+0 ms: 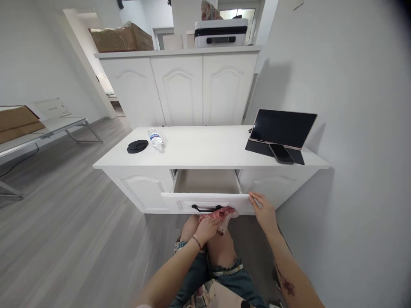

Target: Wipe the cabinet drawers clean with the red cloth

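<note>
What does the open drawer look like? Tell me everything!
The drawer looks like white-painted wood, with a panelled front and curved black handle. It's partly pulled out under the top of the white cabinet, showing a greyish inside. The right hand touches its top right corner; the left hand holds a pink cloth at its front, by the handle.

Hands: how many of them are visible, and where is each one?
2. The left hand is on the reddish cloth near the drawer handle; the right hand is at the upper right corner of the drawer front. No other hand shows.
</note>
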`<state>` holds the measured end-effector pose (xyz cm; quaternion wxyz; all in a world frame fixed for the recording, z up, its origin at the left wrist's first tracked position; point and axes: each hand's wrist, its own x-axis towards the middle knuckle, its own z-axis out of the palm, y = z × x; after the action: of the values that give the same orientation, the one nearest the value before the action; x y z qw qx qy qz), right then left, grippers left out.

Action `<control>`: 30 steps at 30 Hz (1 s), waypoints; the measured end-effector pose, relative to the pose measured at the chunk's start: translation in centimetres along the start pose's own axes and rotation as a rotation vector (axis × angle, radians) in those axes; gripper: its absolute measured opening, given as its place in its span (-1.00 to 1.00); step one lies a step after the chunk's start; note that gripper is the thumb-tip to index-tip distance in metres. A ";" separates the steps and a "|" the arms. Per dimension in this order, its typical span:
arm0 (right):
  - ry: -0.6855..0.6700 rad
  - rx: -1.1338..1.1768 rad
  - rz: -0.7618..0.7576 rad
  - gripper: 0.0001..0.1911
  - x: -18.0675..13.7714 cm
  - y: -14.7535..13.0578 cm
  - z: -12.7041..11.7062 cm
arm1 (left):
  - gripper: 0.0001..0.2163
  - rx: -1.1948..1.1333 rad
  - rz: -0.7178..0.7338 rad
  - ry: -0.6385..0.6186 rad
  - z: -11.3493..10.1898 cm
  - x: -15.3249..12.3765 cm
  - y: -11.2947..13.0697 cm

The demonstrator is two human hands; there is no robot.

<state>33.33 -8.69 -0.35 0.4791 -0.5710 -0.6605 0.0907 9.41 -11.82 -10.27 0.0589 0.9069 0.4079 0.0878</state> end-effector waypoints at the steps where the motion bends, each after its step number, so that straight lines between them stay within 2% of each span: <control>1: 0.005 -0.003 -0.002 -0.53 0.0 0.0 0.0 | -0.49 -0.005 -0.033 -0.011 -0.1 -0.6 -0.5; 7: 0.023 -0.003 -0.006 -0.56 0.0 -0.3 0.1 | -0.47 0.034 -0.104 -0.017 -0.4 -4.8 -4.3; 13: 0.013 0.005 0.025 -0.58 -0.1 -0.3 0.1 | -0.46 0.264 -0.122 0.013 -0.9 -9.4 -8.3; 19: 0.004 0.028 0.036 -0.62 -0.2 -0.1 0.2 | -0.43 0.350 -0.236 0.124 -3.3 -13.0 -10.8; 25: 0.008 0.012 0.039 -0.62 -0.2 0.0 0.3 | -0.45 0.340 -0.354 0.310 -6.1 -13.0 -11.0; 30: 0.011 0.025 0.044 -0.60 -0.2 0.1 0.3 | -0.50 0.301 -0.327 0.481 -6.1 -11.0 -9.8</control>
<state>33.12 -8.69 -0.72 0.4878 -0.5800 -0.6437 0.1063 -6.19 -13.43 -7.32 -0.1604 0.7811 0.5589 0.2276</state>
